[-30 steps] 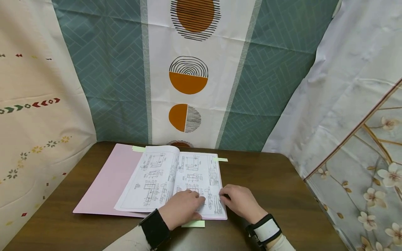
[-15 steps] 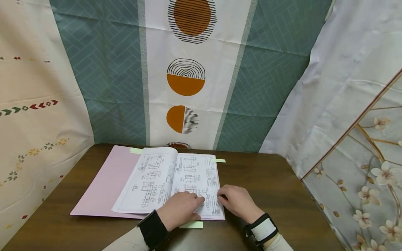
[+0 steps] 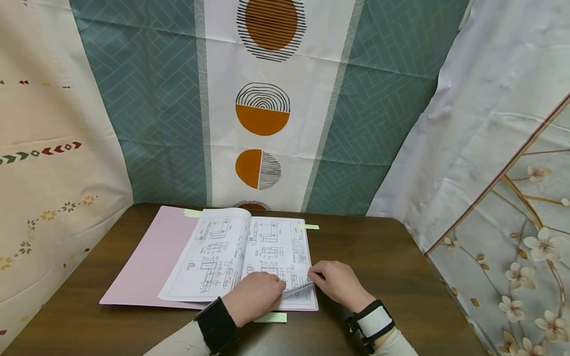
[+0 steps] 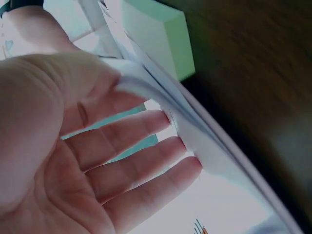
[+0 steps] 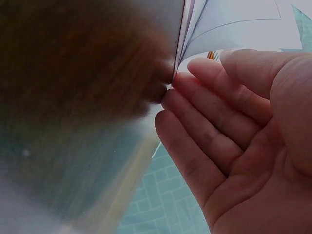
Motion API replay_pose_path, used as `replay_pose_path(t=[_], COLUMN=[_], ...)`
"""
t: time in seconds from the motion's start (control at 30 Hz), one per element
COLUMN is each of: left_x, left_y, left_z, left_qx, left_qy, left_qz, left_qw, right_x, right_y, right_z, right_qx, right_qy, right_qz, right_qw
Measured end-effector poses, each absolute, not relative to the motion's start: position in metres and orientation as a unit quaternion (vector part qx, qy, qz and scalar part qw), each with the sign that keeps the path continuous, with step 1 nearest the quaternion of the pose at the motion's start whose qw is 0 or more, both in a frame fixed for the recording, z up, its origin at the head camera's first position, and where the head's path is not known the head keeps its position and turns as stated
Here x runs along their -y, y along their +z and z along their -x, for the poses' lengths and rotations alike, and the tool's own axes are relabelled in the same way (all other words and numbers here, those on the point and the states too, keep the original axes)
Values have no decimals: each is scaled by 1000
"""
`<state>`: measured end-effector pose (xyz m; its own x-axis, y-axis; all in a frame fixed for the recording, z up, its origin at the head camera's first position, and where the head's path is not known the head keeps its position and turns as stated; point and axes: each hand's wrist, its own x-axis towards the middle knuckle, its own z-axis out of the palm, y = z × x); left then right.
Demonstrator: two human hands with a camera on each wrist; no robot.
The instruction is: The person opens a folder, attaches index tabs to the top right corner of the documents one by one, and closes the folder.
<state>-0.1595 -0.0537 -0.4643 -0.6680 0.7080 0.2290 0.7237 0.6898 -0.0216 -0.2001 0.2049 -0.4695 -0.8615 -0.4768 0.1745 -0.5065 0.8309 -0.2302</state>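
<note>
A booklet of technical drawings [image 3: 273,235] lies spread on the table, its pink cover [image 3: 142,277] showing at left. My left hand [image 3: 255,296] is over the lower part of the right-hand page. Its thumb and index finger pinch a page [image 4: 195,117] at the bottom edge, while the other fingers stretch out beneath. At the right edge my right hand [image 3: 337,282] has its thumb and index fingertips at the lifted page [image 5: 239,34]. Between the hands the lower edge of that page is raised and bent. The right hand's remaining fingers extend alongside the page edges.
Light green strips stick out at the cover's top left [image 3: 193,213], the right-hand page's upper right [image 3: 309,227] and the bottom edge [image 3: 271,317]. The brown table [image 3: 374,247] extends to the right. Patterned cloths [image 3: 173,99] hang behind and at both sides.
The page's lower edge has come up between the hands. The left fingers have drawn in from lying on the page to a pinch. The view has shifted slightly; the right hand stays at the edge.
</note>
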Motion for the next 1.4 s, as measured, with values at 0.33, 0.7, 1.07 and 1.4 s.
replay_pose_path(t=[0.33,0.7,1.07,1.4], left_x=[55,65,68,79], left_y=[-463,-464,-466,-465], left_z=[164,170,169,162], left_qx=[925,914,918,914], left_qy=[-74,-179,-208,-130], left_qz=[363,360,329,292], left_qw=[90,50,81,251], right_x=[-212,-211,-204,-200], right_y=[-473,-466,-458,-458], right_z=[206,209,205,199], right_qx=[953,952,958,954], right_qy=[180,208,195,184], right_qz=[-242,-223,-203,-234], right_qw=[29,18,57,40])
